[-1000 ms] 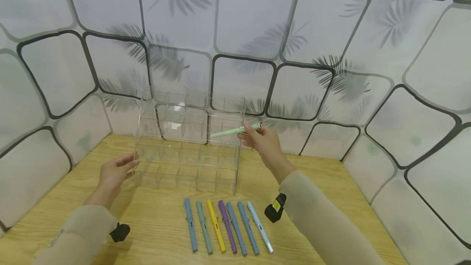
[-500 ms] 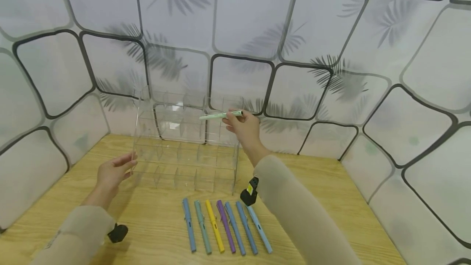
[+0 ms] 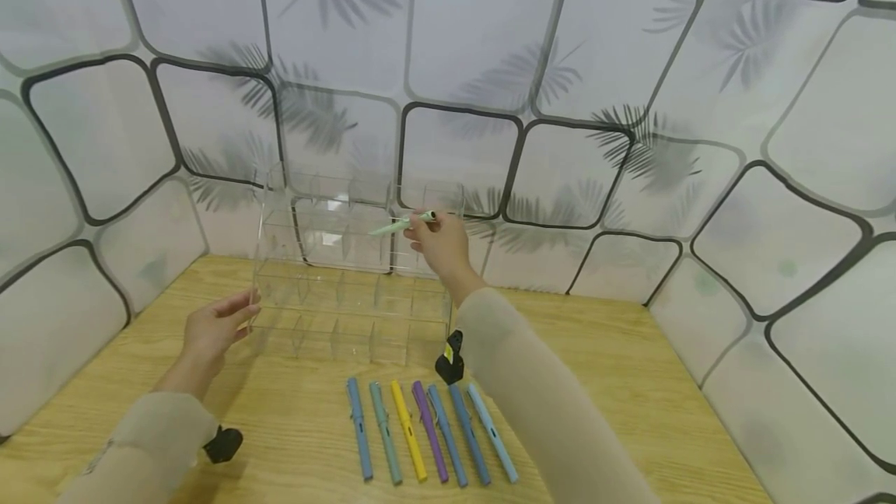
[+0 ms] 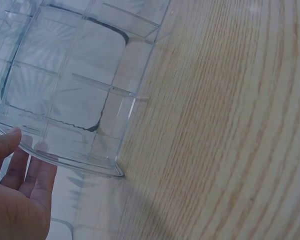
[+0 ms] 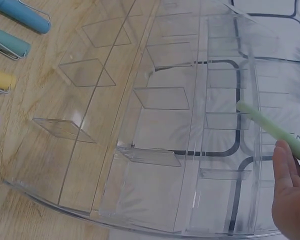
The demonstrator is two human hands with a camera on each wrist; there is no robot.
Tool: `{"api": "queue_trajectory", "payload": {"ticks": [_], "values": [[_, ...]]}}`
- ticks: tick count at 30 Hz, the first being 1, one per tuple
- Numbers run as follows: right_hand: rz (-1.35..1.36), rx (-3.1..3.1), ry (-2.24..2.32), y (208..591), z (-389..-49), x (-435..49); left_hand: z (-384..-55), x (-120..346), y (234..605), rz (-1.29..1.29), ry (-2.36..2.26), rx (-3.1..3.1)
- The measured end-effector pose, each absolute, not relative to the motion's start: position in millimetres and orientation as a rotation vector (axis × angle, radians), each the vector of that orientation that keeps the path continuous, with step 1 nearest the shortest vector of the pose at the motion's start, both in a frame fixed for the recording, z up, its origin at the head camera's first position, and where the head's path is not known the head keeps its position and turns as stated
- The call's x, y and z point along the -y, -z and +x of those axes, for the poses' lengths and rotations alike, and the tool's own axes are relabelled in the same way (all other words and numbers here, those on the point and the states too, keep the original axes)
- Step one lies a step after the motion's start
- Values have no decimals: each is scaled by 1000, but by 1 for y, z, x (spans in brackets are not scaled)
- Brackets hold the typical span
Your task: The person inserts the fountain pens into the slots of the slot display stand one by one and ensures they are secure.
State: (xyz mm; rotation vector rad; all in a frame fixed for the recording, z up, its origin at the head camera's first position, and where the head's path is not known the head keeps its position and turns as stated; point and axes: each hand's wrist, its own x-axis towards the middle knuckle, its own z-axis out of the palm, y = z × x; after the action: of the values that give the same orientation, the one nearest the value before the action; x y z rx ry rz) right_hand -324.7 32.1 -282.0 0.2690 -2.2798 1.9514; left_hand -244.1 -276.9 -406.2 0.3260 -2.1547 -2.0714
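Note:
A clear acrylic pen rack [image 3: 358, 298] with several tiers of small compartments stands on the wooden table. At its left side panel, my left hand [image 3: 213, 330] grips the edge, thumb on one side and fingers on the other, as the left wrist view shows of that hand [image 4: 22, 192]. My right hand [image 3: 444, 243] pinches a pale green pen [image 3: 392, 228] near its dark-ended right end. The pen slants over the upper tiers, its free end pointing left. In the right wrist view, the pen [image 5: 265, 122] extends past my fingertips over the rack; whether it touches a divider I cannot tell.
In front of the rack lies a row of several pens, among them a blue [image 3: 360, 430], a green [image 3: 386, 434], a yellow [image 3: 409, 430], a purple [image 3: 430, 432] and a light blue one [image 3: 493, 434]. A patterned curtain [image 3: 462, 45] closes off the back and sides.
My right hand has moved left with the pale green pen, from the rack's right edge to over its upper tiers. My left hand keeps its place on the side panel.

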Motion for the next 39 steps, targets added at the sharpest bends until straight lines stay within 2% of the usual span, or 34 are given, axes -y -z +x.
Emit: {"api": "queue_trajectory", "payload": {"ticks": [15,39], "values": [[314,2507,-1646,283,-324,-21,-244,276,407,331,2027,2172],[396,2529,-1711,285,-327,-23,-245,277,408,331,2016,2190]]}}
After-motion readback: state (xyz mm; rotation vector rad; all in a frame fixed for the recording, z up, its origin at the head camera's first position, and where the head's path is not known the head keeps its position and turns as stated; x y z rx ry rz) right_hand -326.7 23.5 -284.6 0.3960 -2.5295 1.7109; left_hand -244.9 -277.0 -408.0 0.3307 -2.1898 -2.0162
